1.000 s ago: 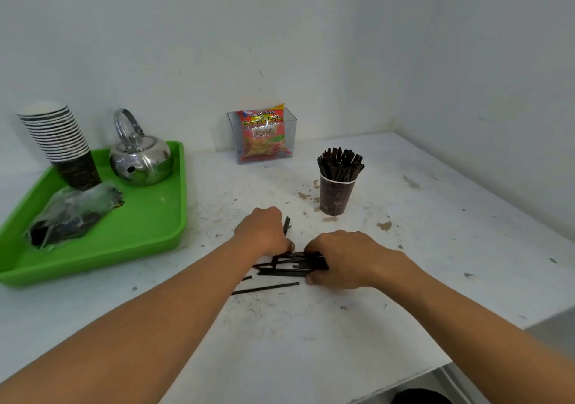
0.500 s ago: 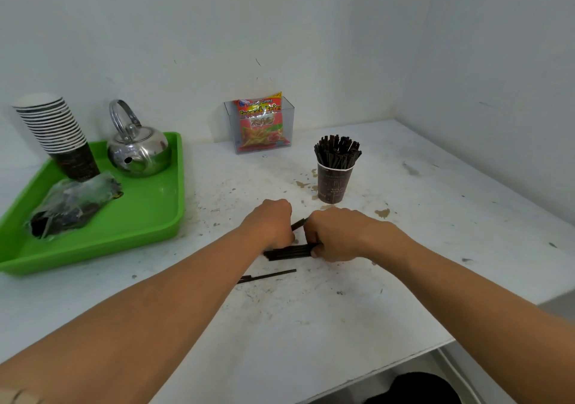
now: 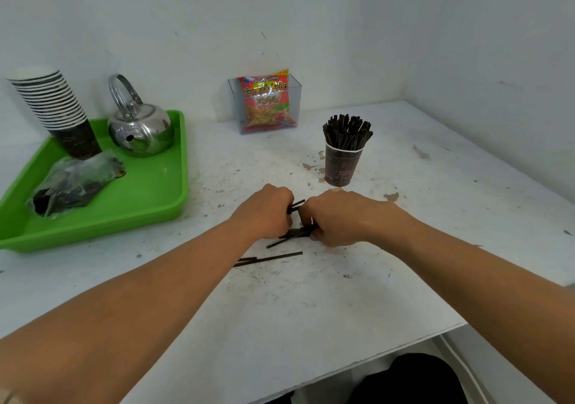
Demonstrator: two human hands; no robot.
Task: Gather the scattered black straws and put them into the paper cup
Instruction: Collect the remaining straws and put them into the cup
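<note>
While both hands' fingers (image 3: 314, 235) pinch straws (image 3: 295, 233), two loose (image 3: 270, 259)

Head view, looking down on a stained white counter (image 3: 311, 304) set in a corner. Left hand (image 3: 264, 212) and right hand (image 3: 339, 218) meet near the centre, both closed around a bundle of black straws (image 3: 295, 233) whose ends project between and below them. Two loose straws (image 3: 270, 259) lie flat on the counter just in front of the hands. Behind the right hand stands a paper cup (image 3: 342, 167), upright and packed with straws. At left, a green tray (image 3: 149, 192) carries a steel kettle (image 3: 140, 129), a stack of cups (image 3: 53, 104) and a crumpled plastic bag (image 3: 71, 182). A clear holder (image 3: 295, 104) by the wall contains a snack packet (image 3: 266, 101).
</note>
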